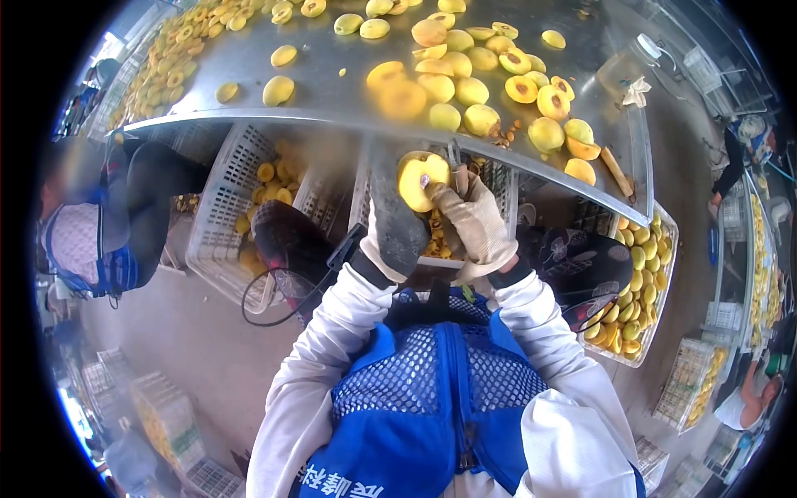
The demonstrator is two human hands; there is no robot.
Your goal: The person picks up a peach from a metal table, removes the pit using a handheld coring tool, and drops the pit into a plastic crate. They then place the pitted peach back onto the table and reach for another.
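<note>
My left hand [397, 224], in a dark-palmed work glove, is closed around a yellow peach half [422, 179] with its cut face up. A small pale-purple spot shows in the hollow at its middle. My right hand [477, 222], in a cream glove, has a finger or thumb at that hollow. A small metal tool with a brownish handle [462, 176] sticks up from the right hand's grip; its working end is only partly visible. Both hands are just below the edge of the metal table [324, 116], above a white crate [508, 195] with yellow fruit pieces in it.
Peach halves [471, 91] lie scattered on the table, with a wooden-handled tool [616, 173] near its right corner. Peach halves fill a crate [639, 278] on my right; another crate [217, 217] stands on my left. A seated person [91, 232] is at far left.
</note>
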